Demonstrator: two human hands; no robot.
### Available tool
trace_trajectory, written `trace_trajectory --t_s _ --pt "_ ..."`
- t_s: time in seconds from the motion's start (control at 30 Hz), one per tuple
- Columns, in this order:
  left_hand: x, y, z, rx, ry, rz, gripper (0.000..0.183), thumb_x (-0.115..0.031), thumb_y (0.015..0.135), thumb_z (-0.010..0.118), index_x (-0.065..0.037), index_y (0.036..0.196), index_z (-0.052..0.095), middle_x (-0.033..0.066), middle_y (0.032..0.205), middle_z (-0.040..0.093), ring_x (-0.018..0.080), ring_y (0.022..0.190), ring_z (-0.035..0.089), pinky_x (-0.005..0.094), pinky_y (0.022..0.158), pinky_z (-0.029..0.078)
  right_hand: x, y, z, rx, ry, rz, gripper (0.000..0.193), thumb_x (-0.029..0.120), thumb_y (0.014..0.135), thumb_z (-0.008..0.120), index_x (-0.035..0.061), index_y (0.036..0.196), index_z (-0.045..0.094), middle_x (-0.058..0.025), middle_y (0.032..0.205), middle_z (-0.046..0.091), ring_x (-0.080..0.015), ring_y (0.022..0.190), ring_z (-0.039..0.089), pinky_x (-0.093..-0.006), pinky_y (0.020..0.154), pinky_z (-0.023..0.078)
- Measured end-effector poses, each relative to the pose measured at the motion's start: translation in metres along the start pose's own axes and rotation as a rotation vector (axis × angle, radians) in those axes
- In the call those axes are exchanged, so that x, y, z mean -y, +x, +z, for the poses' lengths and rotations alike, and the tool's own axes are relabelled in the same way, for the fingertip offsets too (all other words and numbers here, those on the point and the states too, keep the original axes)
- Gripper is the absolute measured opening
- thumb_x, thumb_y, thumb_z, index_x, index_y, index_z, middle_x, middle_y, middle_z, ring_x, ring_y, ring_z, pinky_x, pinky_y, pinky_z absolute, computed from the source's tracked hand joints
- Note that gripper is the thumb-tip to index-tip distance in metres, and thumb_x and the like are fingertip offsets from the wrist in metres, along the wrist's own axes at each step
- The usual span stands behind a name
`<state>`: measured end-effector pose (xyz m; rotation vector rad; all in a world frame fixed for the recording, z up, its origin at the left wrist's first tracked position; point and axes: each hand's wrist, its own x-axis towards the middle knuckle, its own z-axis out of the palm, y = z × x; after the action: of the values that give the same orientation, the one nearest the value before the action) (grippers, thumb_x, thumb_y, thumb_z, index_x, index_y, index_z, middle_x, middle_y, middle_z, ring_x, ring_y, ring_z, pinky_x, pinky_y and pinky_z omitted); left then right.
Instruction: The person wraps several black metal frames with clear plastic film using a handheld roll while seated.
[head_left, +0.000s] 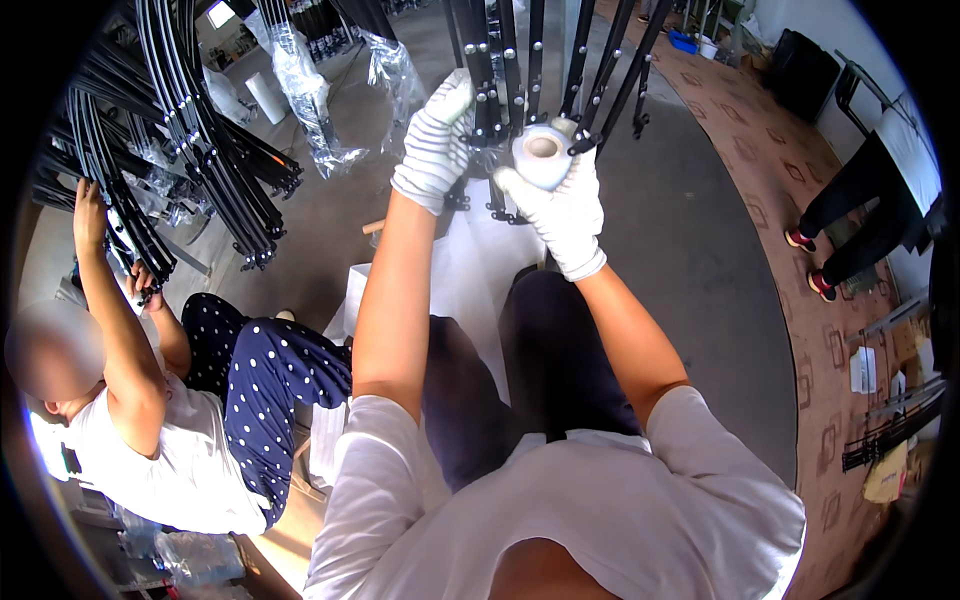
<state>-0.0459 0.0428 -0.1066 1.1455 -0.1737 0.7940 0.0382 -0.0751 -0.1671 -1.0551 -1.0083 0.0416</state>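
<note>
Several black rods [513, 75] with small fittings hang in a bundle in front of me. My left hand [437, 140], in a white striped glove, is closed against the left side of this bundle; its fingertips are partly hidden. In my right hand [560, 212], gloved in white, is a roll of clear wrapping film [540, 157] with a cardboard core, held close to the rods' lower ends. The thumb lies along the near side of the roll, and the fingers go round its right side.
To my left a seated co-worker [170, 440] handles other hanging black rods [205, 130]. Some bundles are wrapped in clear plastic [305, 100]. White sheeting [465, 260] lies below my hands. Another person [870, 180] stands at the far right on the patterned floor covering [750, 140].
</note>
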Motion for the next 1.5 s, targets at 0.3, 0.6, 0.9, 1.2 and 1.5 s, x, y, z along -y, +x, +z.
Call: trace_trajectory --t_s 0.3,0.6,0.9,1.2,1.5 --pt "0.004 -0.002 -0.017 0.031 -0.028 -0.023 0.034 -0.019 0.079 0.052 -0.002 0.109 0.048 0.0071 0.099 0.056 0.0175 0.091 0.055 0.0302 0.08 0.044 0.001 0.013 0.0 0.047 0.25 0.04 0.064 0.012 0.057 0.075 0.0033 0.108 0.038 -0.0071 0.092 0.054 -0.0138 0.083 0.055 -0.0262 0.073 0.047" --pt "-0.015 -0.016 -0.007 0.068 -0.011 -0.113 0.042 -0.026 0.08 0.05 0.003 0.109 0.046 0.0209 0.101 0.055 0.0307 0.089 0.057 0.0402 0.081 0.047 -0.02 0.019 -0.008 0.101 0.276 0.122 0.068 0.006 0.054 0.076 0.0038 0.111 0.037 -0.007 0.095 0.052 -0.0142 0.084 0.054 -0.0266 0.073 0.047" --pt "0.008 -0.026 -0.018 0.289 0.197 0.092 0.066 -0.024 0.07 0.066 -0.003 0.122 0.032 0.0156 0.111 0.05 0.0225 0.101 0.051 0.0346 0.089 0.04 -0.005 0.013 -0.001 0.175 0.136 0.168 0.07 0.011 0.052 0.079 0.0063 0.11 0.04 -0.0056 0.092 0.052 -0.0137 0.083 0.052 -0.027 0.076 0.045" --pt "0.024 -0.028 -0.008 0.064 0.311 0.124 0.058 -0.007 0.066 0.068 -0.004 0.117 0.039 0.015 0.107 0.054 0.0218 0.099 0.052 0.0335 0.087 0.042 0.0 0.011 0.001 0.024 -0.059 0.115 0.067 0.02 0.057 0.077 0.0032 0.11 0.04 -0.0094 0.092 0.052 -0.0148 0.084 0.052 -0.0269 0.074 0.045" --pt "0.047 -0.024 -0.002 -0.001 0.414 0.411 0.058 0.0 0.072 0.06 -0.007 0.123 0.033 0.0151 0.111 0.05 0.0196 0.096 0.054 0.0306 0.083 0.044 -0.007 0.015 0.002 0.04 0.09 0.145 0.065 0.015 0.059 0.076 0.0027 0.111 0.039 -0.0089 0.092 0.051 -0.0142 0.084 0.052 -0.0259 0.075 0.045"
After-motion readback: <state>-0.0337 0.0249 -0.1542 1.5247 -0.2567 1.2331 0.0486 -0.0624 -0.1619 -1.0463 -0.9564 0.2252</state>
